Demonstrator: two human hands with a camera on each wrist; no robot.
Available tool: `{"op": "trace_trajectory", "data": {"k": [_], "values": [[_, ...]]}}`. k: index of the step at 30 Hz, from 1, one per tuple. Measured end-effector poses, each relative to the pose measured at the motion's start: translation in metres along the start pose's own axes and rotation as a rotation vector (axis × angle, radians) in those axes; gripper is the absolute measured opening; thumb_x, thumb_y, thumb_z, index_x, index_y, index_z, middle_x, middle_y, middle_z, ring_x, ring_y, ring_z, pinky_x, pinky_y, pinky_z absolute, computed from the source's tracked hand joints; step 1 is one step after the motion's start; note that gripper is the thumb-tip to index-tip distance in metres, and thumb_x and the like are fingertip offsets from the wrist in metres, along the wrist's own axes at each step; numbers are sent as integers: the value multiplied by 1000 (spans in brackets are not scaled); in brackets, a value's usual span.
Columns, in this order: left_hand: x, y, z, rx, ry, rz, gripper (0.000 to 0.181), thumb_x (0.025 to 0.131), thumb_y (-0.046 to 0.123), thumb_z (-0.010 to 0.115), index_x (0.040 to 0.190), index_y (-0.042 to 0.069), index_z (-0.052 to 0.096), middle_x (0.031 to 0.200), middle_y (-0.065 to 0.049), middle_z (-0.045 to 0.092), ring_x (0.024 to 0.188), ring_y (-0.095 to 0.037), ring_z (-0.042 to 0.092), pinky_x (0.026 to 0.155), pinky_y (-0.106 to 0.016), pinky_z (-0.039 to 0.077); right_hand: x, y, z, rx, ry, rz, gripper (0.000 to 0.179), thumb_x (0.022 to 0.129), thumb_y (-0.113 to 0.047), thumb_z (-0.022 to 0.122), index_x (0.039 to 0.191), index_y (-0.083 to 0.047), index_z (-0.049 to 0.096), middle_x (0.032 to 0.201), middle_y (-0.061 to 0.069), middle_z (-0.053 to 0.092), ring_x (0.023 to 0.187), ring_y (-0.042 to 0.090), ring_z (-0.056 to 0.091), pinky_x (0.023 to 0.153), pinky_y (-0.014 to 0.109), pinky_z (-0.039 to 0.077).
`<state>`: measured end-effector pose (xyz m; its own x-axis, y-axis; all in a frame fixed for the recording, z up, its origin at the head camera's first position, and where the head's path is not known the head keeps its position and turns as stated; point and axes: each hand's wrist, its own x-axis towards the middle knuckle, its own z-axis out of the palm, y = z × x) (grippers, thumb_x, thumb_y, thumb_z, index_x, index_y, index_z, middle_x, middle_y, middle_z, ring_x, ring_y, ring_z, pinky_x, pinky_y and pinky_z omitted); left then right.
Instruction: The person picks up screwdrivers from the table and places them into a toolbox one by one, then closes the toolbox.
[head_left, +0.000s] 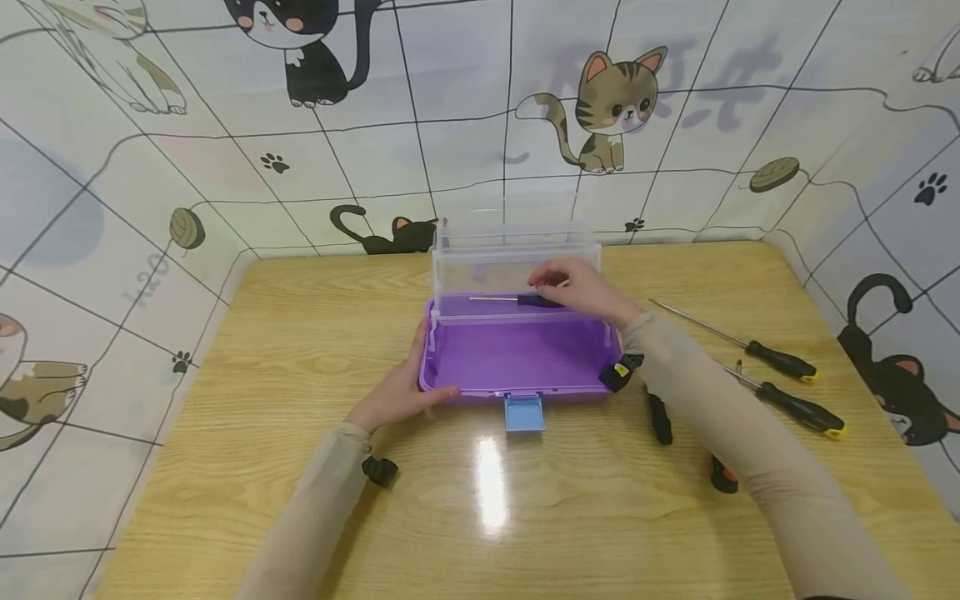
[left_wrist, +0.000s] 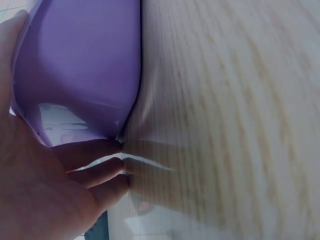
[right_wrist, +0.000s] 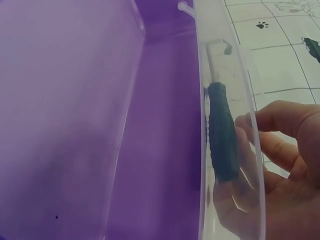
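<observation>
A purple storage box [head_left: 517,358] with a raised clear lid [head_left: 480,271] stands near the table's back edge. My left hand [head_left: 393,392] holds its front left corner, thumb over the front rim and fingers along the end wall. In the left wrist view, those fingertips reach down close to the table. A slim screwdriver [head_left: 532,301] with a dark handle lies lengthwise along the upright lid, its shaft pointing left. My right hand [head_left: 588,290] is at the handle's right end, fingers loosely bent. Through the clear plastic in the right wrist view, the handle [right_wrist: 222,132] shows beside the fingers.
Two long screwdrivers [head_left: 783,362] [head_left: 802,408] with black and yellow handles lie on the wooden table [head_left: 315,333] at right. Nearer my right forearm are a black handle [head_left: 660,419] and a black and orange one [head_left: 723,477]. A blue latch [head_left: 524,413] hangs off the box front.
</observation>
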<state>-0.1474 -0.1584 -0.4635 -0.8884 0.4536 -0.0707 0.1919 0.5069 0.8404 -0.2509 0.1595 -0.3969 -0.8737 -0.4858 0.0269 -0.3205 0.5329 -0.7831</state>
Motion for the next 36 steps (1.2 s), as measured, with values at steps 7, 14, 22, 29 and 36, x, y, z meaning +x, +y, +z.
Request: {"op": "trace_trajectory", "data": {"k": [7,14,22,29,36], "values": [[-10,36,-7,-7,-7,-5,111,85,17,74,153,7,-13,152,-32,16,126,-50,40,105,-56,32,-6,-3,-6,-22,5,-47,21,92,0,58,111,7,65,111,22,64,99,29,57,89,43,48],[-6,22,-4,-10,-2,14,114,85,27,75,154,16,-15,151,-32,22,124,-47,45,103,-56,34,-14,-8,-11,-38,18,-60,20,92,0,58,109,6,65,111,21,64,97,29,58,86,44,49],[-2,7,0,4,9,-4,117,84,27,77,153,24,-17,154,-26,18,125,-44,45,105,-54,34,-22,-7,-20,-44,47,-34,19,93,-1,58,109,5,66,109,22,64,98,30,58,87,45,48],[2,0,0,-9,-3,-1,119,82,37,78,151,36,-18,156,-21,17,126,-39,46,104,-50,36,-32,-6,-28,-27,45,-14,21,93,-3,57,110,6,65,110,21,64,99,29,57,88,45,47],[0,-1,-2,5,-17,-8,118,83,38,77,151,37,-19,157,-20,15,125,-39,47,104,-50,36,-54,-6,-37,17,86,15,21,95,-5,57,112,3,65,114,16,63,98,26,57,85,42,47]]}}
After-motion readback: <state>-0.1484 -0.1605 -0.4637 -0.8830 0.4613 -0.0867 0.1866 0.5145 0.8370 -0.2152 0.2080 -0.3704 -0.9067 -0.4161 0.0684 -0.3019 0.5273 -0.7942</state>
